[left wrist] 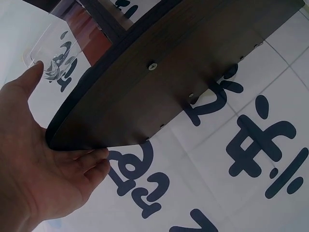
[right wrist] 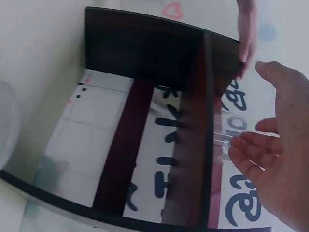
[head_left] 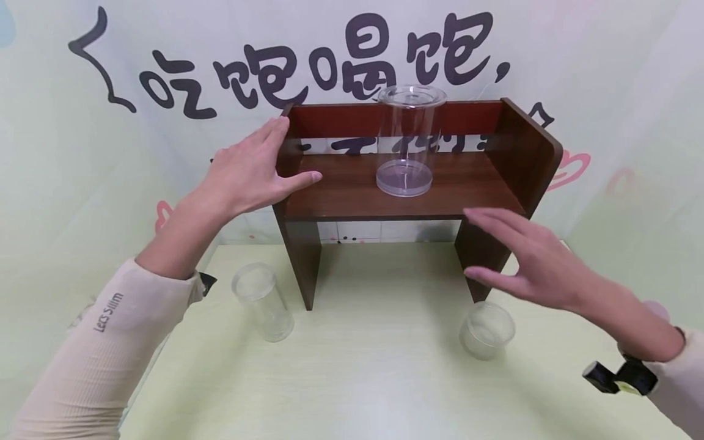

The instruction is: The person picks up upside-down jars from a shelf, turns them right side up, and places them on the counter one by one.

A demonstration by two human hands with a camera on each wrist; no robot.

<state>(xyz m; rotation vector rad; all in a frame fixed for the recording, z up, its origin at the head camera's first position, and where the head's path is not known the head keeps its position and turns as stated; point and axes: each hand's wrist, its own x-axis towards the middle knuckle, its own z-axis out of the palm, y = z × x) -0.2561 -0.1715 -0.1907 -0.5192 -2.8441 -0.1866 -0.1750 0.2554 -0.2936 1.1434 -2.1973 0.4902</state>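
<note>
A dark brown wooden shelf (head_left: 352, 198) stands on a pale green table (head_left: 374, 366). A tall clear plastic cylinder (head_left: 408, 139) stands upright on the shelf board. My left hand (head_left: 257, 168) is open against the shelf's left side panel (left wrist: 159, 82), thumb over the front edge, fingers outside. My right hand (head_left: 522, 253) is open in front of the shelf's right leg, fingers spread, touching nothing that I can see. In the right wrist view the right hand (right wrist: 280, 159) hovers beside the shelf (right wrist: 159, 121).
Two clear plastic cups stand on the table: a taller one (head_left: 263, 300) left of the shelf's left leg, a shorter one (head_left: 487, 330) below my right hand. A printed wall with large dark characters (head_left: 308, 67) is right behind the shelf.
</note>
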